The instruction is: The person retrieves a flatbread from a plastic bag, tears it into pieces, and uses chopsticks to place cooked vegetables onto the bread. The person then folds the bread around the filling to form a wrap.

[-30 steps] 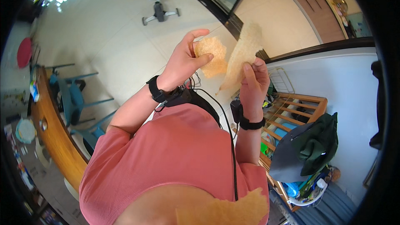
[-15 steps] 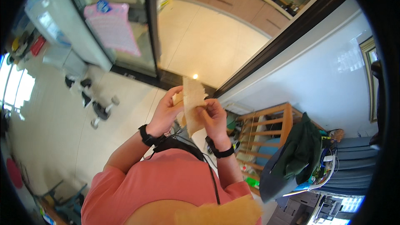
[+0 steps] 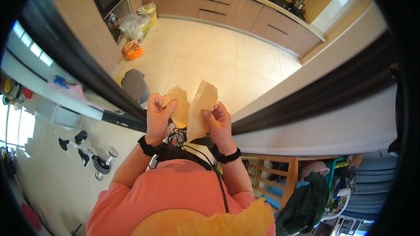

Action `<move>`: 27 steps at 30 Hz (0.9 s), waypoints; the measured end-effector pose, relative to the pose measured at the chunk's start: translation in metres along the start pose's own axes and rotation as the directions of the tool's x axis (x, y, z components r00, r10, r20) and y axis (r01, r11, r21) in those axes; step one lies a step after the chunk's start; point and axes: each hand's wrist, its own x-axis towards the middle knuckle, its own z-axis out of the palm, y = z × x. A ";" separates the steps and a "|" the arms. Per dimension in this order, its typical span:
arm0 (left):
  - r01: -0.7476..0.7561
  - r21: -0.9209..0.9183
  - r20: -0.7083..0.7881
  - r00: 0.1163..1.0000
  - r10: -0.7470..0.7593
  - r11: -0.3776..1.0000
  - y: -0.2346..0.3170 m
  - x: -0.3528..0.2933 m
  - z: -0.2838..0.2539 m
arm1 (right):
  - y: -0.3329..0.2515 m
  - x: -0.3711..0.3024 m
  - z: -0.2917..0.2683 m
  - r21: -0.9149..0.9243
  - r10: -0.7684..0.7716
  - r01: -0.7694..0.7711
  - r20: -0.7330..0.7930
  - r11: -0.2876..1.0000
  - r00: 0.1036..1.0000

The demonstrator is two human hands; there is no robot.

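Observation:
My left hand (image 3: 158, 118) pinches a torn piece of tan paper or thin cardboard (image 3: 180, 110) between thumb and fingers. In my right hand (image 3: 220, 126) is a longer tan piece (image 3: 202, 116) with a ragged right edge and a shiny strip near its top, perhaps clear tape. The two pieces are held up side by side in front of my waist, spread apart at the top and close together lower down. Another tan sheet (image 3: 227, 223) with a torn edge lies across my chest at the bottom of the view; what holds it there is hidden.
Dark door frames (image 3: 302, 91) flank me at a kitchen doorway. Beyond are wooden cabinets (image 3: 175, 1), an orange packet (image 3: 133, 50), and plastic bags (image 3: 135, 26). A grey rounded object (image 3: 134, 85) stands ahead left; a child's tricycle (image 3: 100, 162) is further left. A wooden rack (image 3: 288, 179) stands right.
My body has moved forward into the doorway, so more of the kitchen shows. The two tan pieces, overlapping before, are now spread apart, with my left hand shifted left.

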 end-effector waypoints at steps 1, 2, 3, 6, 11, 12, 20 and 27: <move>-0.002 0.051 0.003 1.000 0.002 0.999 -0.008 0.026 0.003 | 0.004 0.022 -0.010 0.070 0.054 -0.057 0.035 0.996 0.998; 0.023 0.066 0.010 1.000 -0.023 0.998 -0.018 0.050 0.006 | 0.010 0.041 -0.018 0.052 0.062 -0.065 0.053 0.997 0.997; 0.022 0.056 0.039 0.999 -0.024 0.998 -0.029 0.077 0.009 | 0.016 0.063 -0.025 0.043 0.065 -0.068 0.074 0.997 0.995; 0.080 -0.057 0.109 0.991 -0.073 0.995 -0.062 0.164 0.019 | 0.030 0.139 -0.041 -0.053 0.088 -0.084 0.066 0.995 0.994; 0.327 0.016 0.204 0.924 -0.323 0.945 -0.090 0.304 0.062 | 0.013 0.290 -0.063 -0.287 0.066 -0.079 -0.055 0.955 0.996; 0.359 0.015 0.261 0.900 -0.350 0.933 -0.096 0.330 0.075 | 0.010 0.315 -0.066 -0.204 0.022 -0.037 -0.078 0.978 0.997; 0.637 0.139 0.579 0.569 -0.584 0.758 -0.177 0.476 0.176 | -0.023 0.453 -0.157 -0.153 0.025 -0.061 -0.232 0.986 0.972; 0.335 0.424 0.539 0.653 -0.531 0.842 -0.266 0.581 0.292 | -0.056 0.568 -0.292 -0.098 0.081 -0.104 -0.220 0.990 0.972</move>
